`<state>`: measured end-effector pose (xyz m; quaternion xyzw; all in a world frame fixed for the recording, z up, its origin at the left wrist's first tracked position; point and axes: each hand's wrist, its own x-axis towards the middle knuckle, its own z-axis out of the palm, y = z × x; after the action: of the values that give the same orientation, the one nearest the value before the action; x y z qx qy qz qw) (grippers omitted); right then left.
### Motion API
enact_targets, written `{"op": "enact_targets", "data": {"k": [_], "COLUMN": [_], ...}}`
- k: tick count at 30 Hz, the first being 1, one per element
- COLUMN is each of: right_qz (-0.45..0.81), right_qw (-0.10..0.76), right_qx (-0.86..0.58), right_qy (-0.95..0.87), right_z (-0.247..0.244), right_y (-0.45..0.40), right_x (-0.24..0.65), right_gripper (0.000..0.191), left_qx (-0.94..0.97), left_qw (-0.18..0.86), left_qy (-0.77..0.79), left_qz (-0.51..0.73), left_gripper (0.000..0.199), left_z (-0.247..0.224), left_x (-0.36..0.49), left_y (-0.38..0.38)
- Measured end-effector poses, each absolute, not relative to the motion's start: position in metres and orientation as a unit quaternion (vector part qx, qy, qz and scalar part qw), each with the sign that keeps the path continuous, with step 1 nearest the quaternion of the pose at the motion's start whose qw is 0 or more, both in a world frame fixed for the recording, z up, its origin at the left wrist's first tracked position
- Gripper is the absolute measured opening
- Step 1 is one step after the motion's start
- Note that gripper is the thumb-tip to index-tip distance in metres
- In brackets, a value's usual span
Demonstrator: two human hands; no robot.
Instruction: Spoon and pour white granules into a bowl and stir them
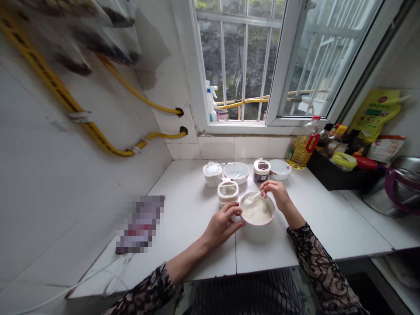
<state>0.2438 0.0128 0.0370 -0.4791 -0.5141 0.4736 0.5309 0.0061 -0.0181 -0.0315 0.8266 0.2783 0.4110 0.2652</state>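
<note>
My right hand pinches the handle of a small white spoon, whose head is over the left part of a bowl. Pale off-white powder fills much of that bowl, heaped toward the right. At the bowl's left side, my left hand steadies it, with fingers and thumb against the wall. Just behind my left fingers stands a white-lidded seasoning jar. Farther back are a jar of white contents, a white bowl, a jar of dark reddish contents and another white bowl.
An oil bottle stands at the back right beside a black box of several bottles. A metal pot is at the far right. A blurred-out object and a white cable lie left. Yellow pipes run along the wall.
</note>
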Motion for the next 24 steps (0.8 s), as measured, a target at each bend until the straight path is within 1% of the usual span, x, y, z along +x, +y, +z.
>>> {"op": "enact_targets", "data": {"k": [7,13,24], "right_qz": [0.452,0.318,0.231], "right_qw": [0.526,0.491,0.465], "right_qx": [-0.484,-0.495,-0.516], "right_qy": [-0.534,-0.642,-0.681], "right_z": [0.0378,0.0372,0.0371], "right_y": [0.0112,0.0063,0.0053], "right_x": [0.2425,0.2387,0.2373], "right_gripper": [0.015,0.017,0.02], "left_qx": [0.825,0.826,0.827], "left_qw": [0.27,0.264,0.256], "left_qy": [0.278,0.287,0.281], "left_qz": [0.411,0.408,0.413], "left_gripper": [0.02,0.021,0.021], "left_z": [-0.0318,-0.031,-0.0312], "left_x": [0.0066,0.0071,0.0076], "left_y": [-0.0183,-0.0189,-0.0184]}}
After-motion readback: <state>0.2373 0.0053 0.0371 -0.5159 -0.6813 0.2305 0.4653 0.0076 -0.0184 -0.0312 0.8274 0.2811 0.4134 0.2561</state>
